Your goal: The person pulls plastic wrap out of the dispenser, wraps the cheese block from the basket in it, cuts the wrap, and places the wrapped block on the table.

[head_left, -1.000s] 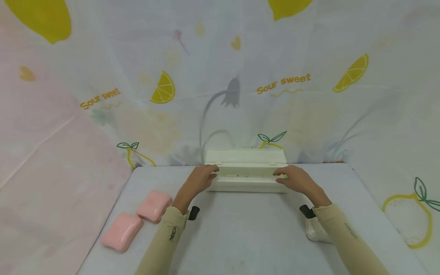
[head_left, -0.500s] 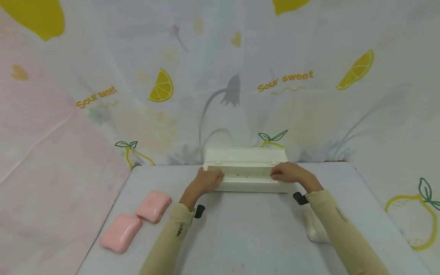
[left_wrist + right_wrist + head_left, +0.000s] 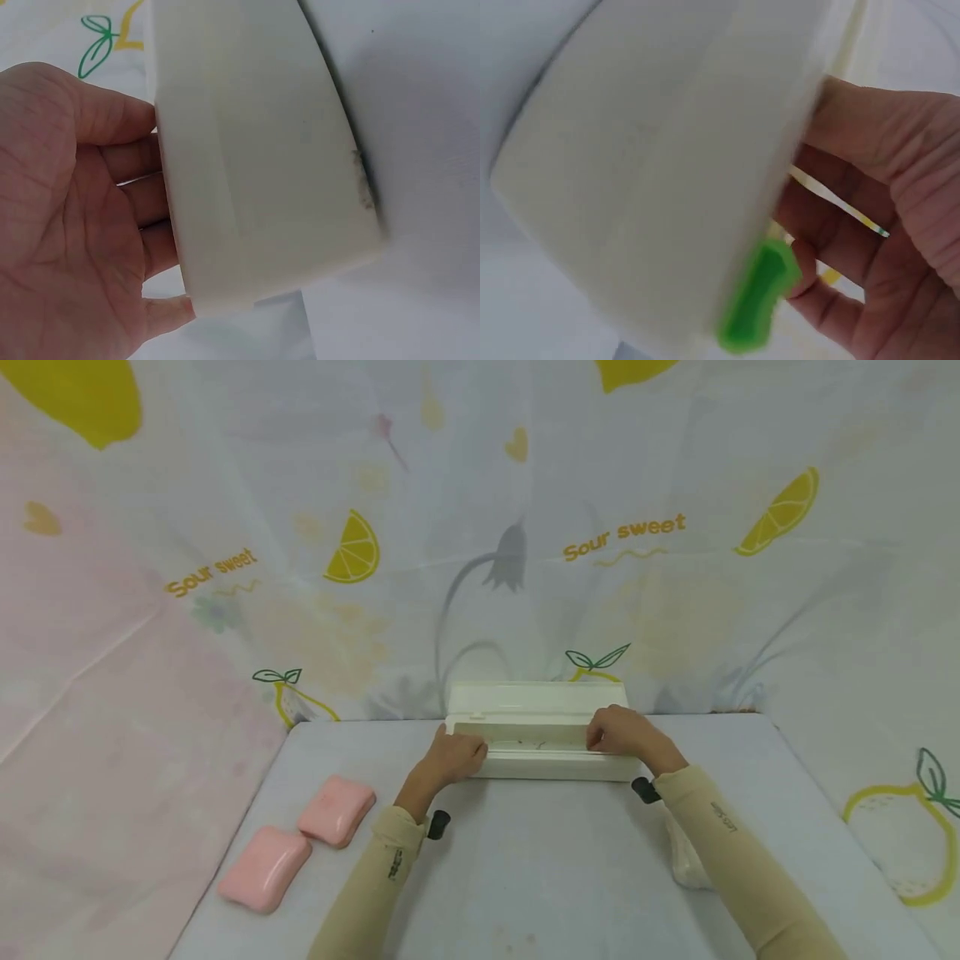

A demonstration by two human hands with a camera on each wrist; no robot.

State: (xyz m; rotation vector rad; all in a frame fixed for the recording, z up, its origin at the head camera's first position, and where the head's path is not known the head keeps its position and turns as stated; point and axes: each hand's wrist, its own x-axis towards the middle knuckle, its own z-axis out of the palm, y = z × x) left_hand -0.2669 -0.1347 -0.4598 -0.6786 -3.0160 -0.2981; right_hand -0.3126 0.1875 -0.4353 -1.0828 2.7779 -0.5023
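Observation:
A long white box (image 3: pixel 555 767) stands at the back of the table, its hinged lid (image 3: pixel 525 697) raised toward the curtain. Small dark marks show inside it. My left hand (image 3: pixel 450 756) grips the left part of the front rim; in the left wrist view the thumb meets the edge and the fingers reach behind the wall (image 3: pixel 270 150). Toward the right end, my right hand (image 3: pixel 622 731) holds the rim with thumb and curled fingers. In the right wrist view a bright green piece (image 3: pixel 757 296) sits on the box edge, against that hand's little finger.
Two pink rounded cases (image 3: pixel 337 810) lie at the left of the white-covered table (image 3: pixel 525 877). A whitish glossy object (image 3: pixel 686 860) lies at the right, partly hidden by the sleeve. A lemon-print curtain (image 3: pixel 480 527) rises right behind the box.
Both hands have moved inward from the box's ends and closed onto its front rim. The right hand has shifted further left and up over the last half second; the left has stayed.

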